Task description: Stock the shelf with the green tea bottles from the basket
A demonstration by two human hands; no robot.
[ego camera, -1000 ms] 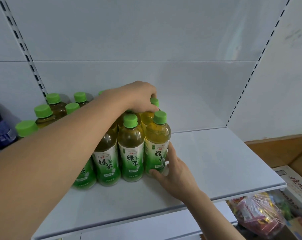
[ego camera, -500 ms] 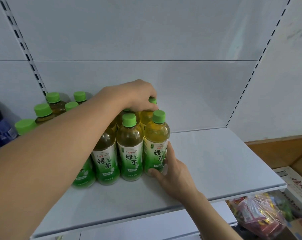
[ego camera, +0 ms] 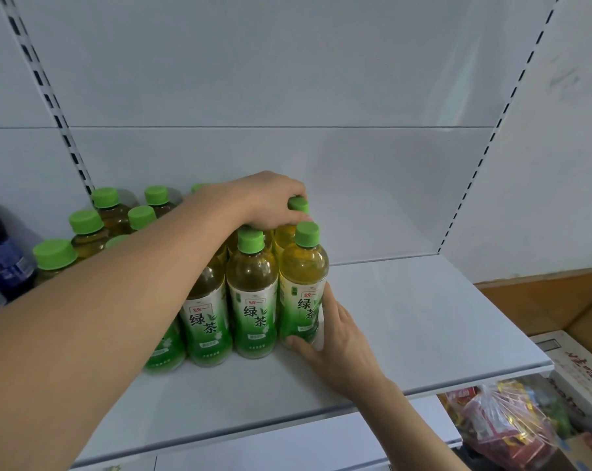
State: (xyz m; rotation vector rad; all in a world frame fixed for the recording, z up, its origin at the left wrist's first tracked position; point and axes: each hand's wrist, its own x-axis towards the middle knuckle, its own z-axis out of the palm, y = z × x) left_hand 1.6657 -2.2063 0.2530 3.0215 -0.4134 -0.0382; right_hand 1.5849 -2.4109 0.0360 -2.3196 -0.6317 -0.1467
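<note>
- The left hand (ego camera: 270,198) reaches over the cluster and curls its fingers round the green cap of a rear plastic green tea bottle (ego camera: 298,205) in the rightmost column; held by the top, I judge, so that it can be steadied or nudged back into line without knocking its neighbours.
- The right hand (ego camera: 335,338) lies low on the flat white metal shelf (ego camera: 423,317), its thumb under the base edge and its fingers wrapped round the far side of the front right green tea bottle with the green and white label (ego camera: 303,287); a low grip of this kind probably serves to slide the bottle snug against the one beside it.
- The bottles stand upright, touching, in rows from front to back at the left half of the shelf, labels turned forward, which suits a display; the right half of the shelf carries nothing that shows.
- Count: four labelled bottles show along the front, the leftmost half hidden by the forearm; behind them roughly seven or eight more green caps (ego camera: 85,220) can be made out, so about a dozen in all; the arm hides some, and an exact figure cannot be given.
- The basket does not show.
- One dark blue bottle (ego camera: 2,266) stands at the far left; one clear bag of red wrapped snacks (ego camera: 505,426) lies below the shelf at the right, beside one printed cardboard box (ego camera: 579,368).
</note>
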